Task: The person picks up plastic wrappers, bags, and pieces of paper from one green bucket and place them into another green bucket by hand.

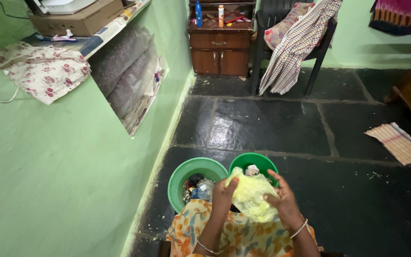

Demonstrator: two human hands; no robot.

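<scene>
A crumpled yellow plastic bag (251, 195) is held between both hands above my lap. My left hand (223, 192) grips its left side with fingers closed on the plastic. My right hand (284, 200) grips its right side, thumb pointing up over the bag. Just beyond the hands stand two green plastic tubs on the dark stone floor. The left tub (181, 175) holds mixed scraps and wrappers. The right tub (263, 161) is partly hidden by the bag and shows a small pale item inside. My orange floral clothing (243, 238) fills the bottom of the view.
A green wall (63, 181) with a recessed shelf of folded cloth runs along the left. A wooden cabinet (220, 47) with bottles stands at the back, beside a dark chair (310, 43) draped with checked cloth. A striped cloth (398, 142) lies on the floor at right.
</scene>
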